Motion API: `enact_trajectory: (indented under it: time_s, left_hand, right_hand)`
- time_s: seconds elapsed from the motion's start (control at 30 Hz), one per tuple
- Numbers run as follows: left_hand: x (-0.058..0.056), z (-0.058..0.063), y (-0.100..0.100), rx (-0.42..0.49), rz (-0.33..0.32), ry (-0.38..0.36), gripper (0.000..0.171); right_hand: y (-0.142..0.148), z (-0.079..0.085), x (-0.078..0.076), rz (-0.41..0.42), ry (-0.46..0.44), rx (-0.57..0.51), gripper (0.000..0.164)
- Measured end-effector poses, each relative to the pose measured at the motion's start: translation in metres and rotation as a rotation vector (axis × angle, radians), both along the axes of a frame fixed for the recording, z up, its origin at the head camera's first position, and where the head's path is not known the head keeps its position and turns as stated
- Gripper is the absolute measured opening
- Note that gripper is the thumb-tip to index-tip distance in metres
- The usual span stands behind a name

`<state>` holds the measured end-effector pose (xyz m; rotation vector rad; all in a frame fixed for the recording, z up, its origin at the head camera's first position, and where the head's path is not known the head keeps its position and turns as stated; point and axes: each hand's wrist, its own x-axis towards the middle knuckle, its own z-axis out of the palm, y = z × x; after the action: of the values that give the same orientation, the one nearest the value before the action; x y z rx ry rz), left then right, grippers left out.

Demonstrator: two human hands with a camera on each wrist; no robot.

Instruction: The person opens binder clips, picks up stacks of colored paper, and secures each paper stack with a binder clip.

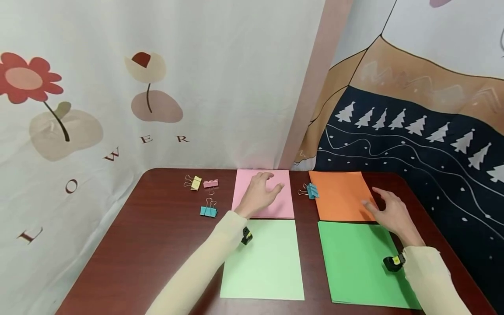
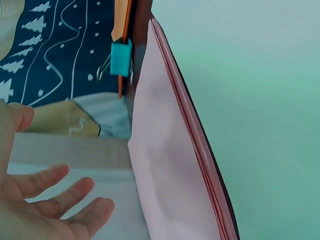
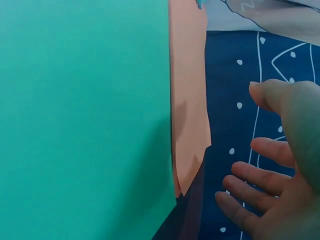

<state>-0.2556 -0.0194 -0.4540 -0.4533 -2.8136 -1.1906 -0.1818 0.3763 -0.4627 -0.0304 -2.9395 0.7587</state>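
My left hand [image 1: 259, 195] hovers over a stack of pink paper [image 1: 242, 188], fingers spread and slightly bent, holding nothing. In the left wrist view its fingers [image 2: 80, 197] stand apart from the pink sheets. By the right edge of a stack of orange paper [image 1: 338, 192] is my right hand [image 1: 395, 216], its thumb reaching over that edge and its fingers loosely bent. The right wrist view shows those fingers [image 3: 260, 177] with nothing between them. A blue binder clip [image 1: 312, 191] grips the orange stack's left edge, its wire handles pointing outward.
Light green paper [image 1: 267, 262] lies in front of the pink stack, darker green paper [image 1: 358, 262] in front of the orange. Left of the pink stack are a yellow binder clip [image 1: 195, 183], a pink one [image 1: 210, 183] and another blue one [image 1: 208, 211] on the brown table [image 1: 157, 245].
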Motion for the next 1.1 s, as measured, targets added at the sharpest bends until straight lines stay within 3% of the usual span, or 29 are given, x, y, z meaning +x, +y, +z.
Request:
enact_trajectory:
  time_s: [0.13,0.53,1.1]
  left_hand:
    - [0.005,0.002,-0.022,-0.028,0.034,-0.004,0.064]
    - [0.012,0.006,-0.090,-0.083,0.049,0.004,0.067]
    - [0.021,-0.013,-0.164,-0.141,0.012,0.001,0.059]
  right_hand:
    - [0.000,-0.002,0.011,0.020,0.005,-0.010,0.079]
    - [0.000,-0.007,0.039,0.055,0.037,0.024,0.078]
    - [0.000,-0.017,0.072,0.093,-0.065,0.036,0.083]
